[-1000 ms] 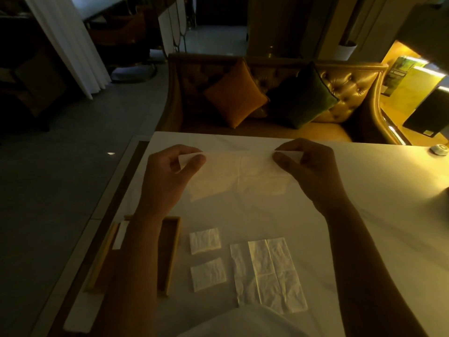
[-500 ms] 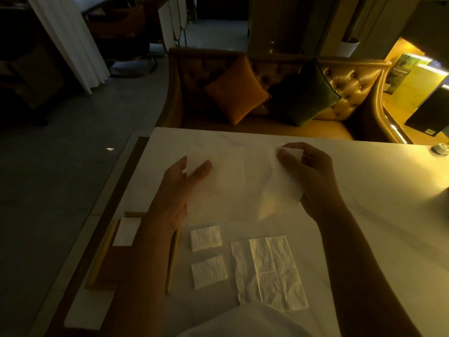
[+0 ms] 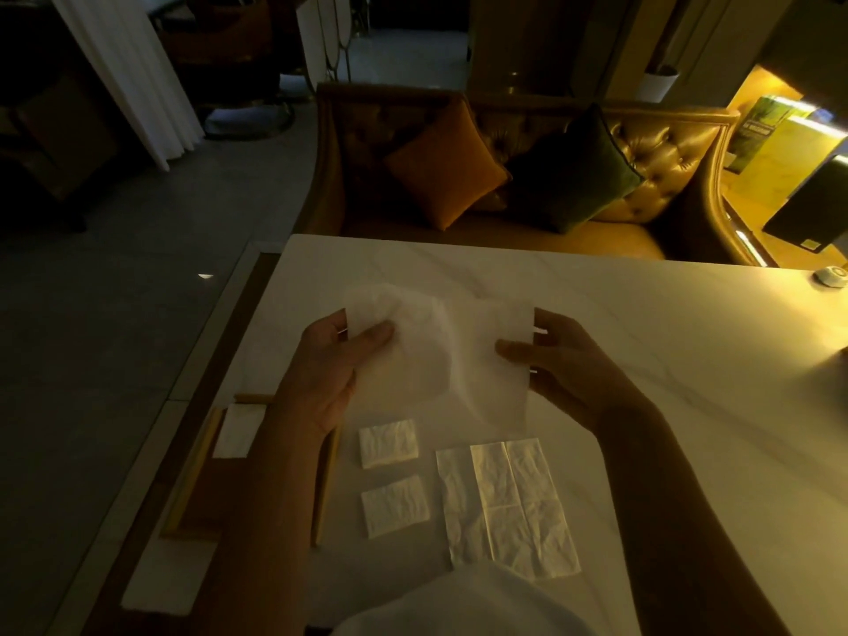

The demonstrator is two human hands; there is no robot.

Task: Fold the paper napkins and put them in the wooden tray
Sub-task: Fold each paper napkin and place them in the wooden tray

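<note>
both grips are clamped on one thin, open paper napkin (image 3: pixel 440 355), held up over the middle of the desk (image 3: pixel 642 342). the left grip (image 3: pixel 330 374) pinches the sheet's left edge, thumb across the front and fingers behind. the right grip (image 3: pixel 564 369) pinches the right edge the same way. the sheet hangs between them, slack and rumpled, its upper left part bulging and blurred.

below the held sheet, nearer the person, two small folded napkins (image 3: pixel 388 442) lie flat on the desk, one behind the other. just to their right lies a larger creased napkin (image 3: pixel 509 507), spread out flat. the wooden tray (image 3: pixel 192 479) sits at the desk's left edge, partly hidden under the left forearm. a white folded piece (image 3: pixel 236 429) rests in its far corner.
</note>
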